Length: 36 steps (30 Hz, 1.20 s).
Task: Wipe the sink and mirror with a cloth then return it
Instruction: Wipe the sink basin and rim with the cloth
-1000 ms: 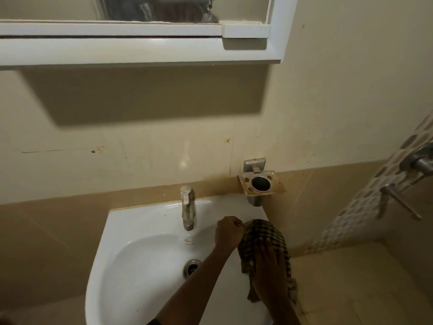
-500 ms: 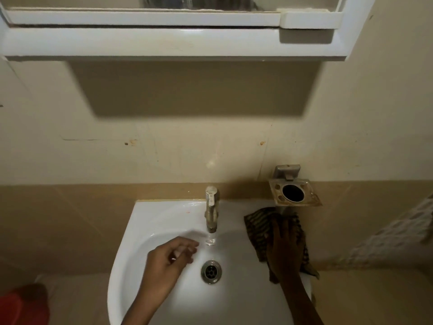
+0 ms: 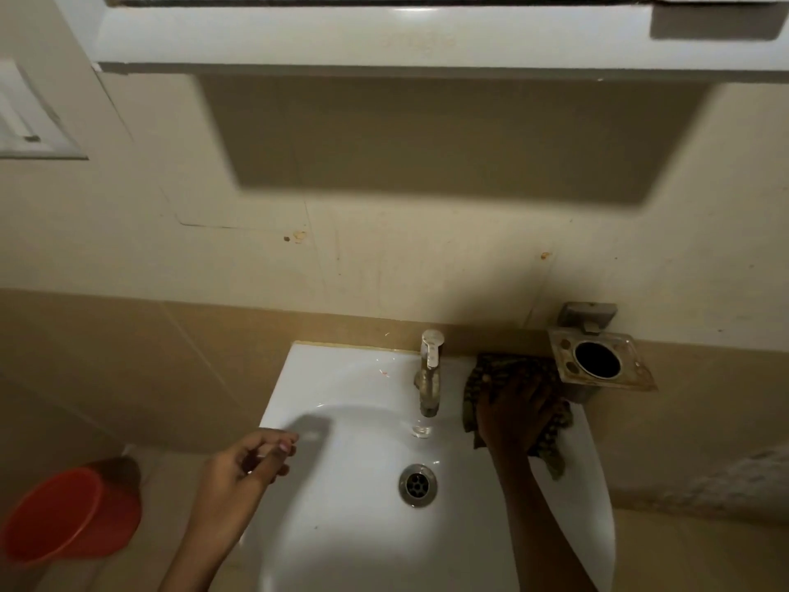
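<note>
Dark checked cloth (image 3: 484,371) bunched up, on white sink's (image 3: 324,373) back-right rim

A white wall-hung sink (image 3: 341,378) carries the things here. A dark checked cloth (image 3: 491,369) lies bunched on its back right ledge, just right of the metal tap (image 3: 429,373), which stands upright at the middle of the back rim; part of the cloth trails down along the right rim. A round metal drain (image 3: 418,484) sits at the bottom of the basin, below the tap's spout. On the tiled floor (image 3: 170,472) left of the sink stands a red bucket (image 3: 72,519), well apart from the basin
</note>
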Tool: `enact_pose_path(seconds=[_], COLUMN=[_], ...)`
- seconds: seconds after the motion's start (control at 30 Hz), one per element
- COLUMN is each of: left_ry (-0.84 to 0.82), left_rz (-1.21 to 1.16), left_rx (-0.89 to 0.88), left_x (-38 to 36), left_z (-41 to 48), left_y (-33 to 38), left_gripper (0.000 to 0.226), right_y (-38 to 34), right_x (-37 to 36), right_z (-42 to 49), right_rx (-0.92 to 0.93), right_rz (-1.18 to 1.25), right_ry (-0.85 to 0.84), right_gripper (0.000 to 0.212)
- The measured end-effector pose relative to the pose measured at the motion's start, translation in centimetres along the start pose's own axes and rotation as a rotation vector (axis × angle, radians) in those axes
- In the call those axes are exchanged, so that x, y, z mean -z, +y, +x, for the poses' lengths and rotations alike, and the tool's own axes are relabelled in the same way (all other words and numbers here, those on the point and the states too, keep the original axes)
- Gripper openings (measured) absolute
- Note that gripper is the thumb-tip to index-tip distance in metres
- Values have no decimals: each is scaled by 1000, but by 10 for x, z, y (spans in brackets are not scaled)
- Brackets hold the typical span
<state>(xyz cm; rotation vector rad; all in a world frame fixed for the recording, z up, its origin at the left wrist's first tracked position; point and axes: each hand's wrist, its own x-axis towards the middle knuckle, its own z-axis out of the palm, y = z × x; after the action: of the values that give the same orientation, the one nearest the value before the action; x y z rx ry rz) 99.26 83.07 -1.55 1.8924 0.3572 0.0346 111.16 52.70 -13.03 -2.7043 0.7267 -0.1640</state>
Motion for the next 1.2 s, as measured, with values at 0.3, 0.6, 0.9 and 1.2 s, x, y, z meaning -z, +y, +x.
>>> enact_pose_path(seconds=[0.3, 0.6, 0.9, 1.2], left_ry=[-124, -226, -97, -79], left_rz=[74, 54, -56, -29], left_rx=[-43, -95, -68, 25], left_x=[-42, -39, 18, 19], left_z=[32, 12, 8, 32], left_y=[15, 25, 19, -4], left_gripper=[17, 27, 11, 5], right_y=[-26, -29, -41, -99], right_x=[-17, -29, -58, -58], right_z=[-15, -11, -92, -92], right_rx=[202, 451, 193, 442], right_rz=[34, 214, 263, 170], right_ry=[-71, -67, 31, 29], right_gripper=[54, 56, 40, 55])
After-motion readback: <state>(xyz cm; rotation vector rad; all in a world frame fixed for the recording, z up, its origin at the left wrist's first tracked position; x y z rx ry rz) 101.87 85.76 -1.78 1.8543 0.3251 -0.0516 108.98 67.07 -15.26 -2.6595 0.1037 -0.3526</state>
